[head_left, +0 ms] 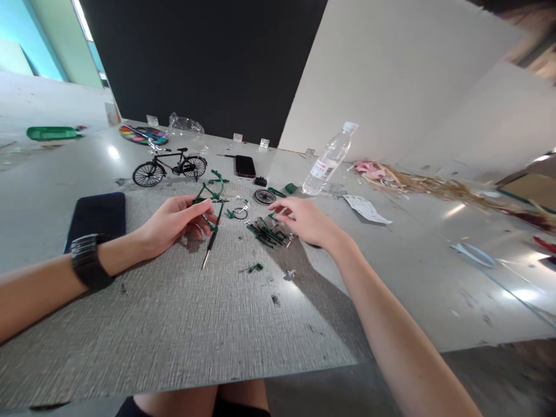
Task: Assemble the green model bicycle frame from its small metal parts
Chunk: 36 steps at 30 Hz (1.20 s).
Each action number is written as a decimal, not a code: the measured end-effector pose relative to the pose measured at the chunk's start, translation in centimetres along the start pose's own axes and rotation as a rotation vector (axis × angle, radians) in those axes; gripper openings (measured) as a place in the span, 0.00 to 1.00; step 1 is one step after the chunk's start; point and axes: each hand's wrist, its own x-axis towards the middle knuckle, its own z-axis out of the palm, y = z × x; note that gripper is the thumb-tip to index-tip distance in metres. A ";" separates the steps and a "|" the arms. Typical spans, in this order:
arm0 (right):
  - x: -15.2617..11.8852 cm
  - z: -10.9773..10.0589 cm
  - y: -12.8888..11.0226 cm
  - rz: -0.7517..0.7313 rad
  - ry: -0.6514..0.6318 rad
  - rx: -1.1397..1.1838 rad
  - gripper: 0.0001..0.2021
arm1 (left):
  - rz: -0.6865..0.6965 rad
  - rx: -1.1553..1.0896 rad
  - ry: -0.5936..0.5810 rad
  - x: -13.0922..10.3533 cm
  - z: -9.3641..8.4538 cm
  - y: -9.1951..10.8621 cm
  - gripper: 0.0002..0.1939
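Observation:
My left hand [185, 219] is closed on a green model bicycle frame [219, 215], left of the scattered parts. Below the frame a small screwdriver [211, 249] lies on the grey mat. My right hand [299, 219] hovers over or touches the pile of green and black parts [266, 233]; its fingers are bent, and I cannot make out anything between them. Just beyond its fingertips lies a small black wheel [264, 196]. Between the hands are silvery pieces [245, 207]. A small green part [255, 267] and a silvery part [291, 273] lie nearer to me.
An assembled black model bicycle [171, 166] stands at the back left. Around are a dark blue phone [98, 217], a smaller black phone [245, 166], a water bottle [329, 160], a paper sheet [366, 209] and a paint palette [143, 135]. The table's front edge is near my legs.

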 end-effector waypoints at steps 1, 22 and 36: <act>-0.1 -0.2 0.2 -0.022 0.001 -0.034 0.16 | 0.000 -0.001 -0.001 0.0 0.0 0.0 0.17; 0.1 0.8 -0.8 -0.108 -0.086 -0.053 0.17 | -0.002 -0.019 -0.028 0.1 -0.1 -0.1 0.16; 0.8 2.1 -1.0 -0.181 0.090 -0.029 0.12 | 0.014 -0.027 -0.046 0.3 -0.2 -0.4 0.16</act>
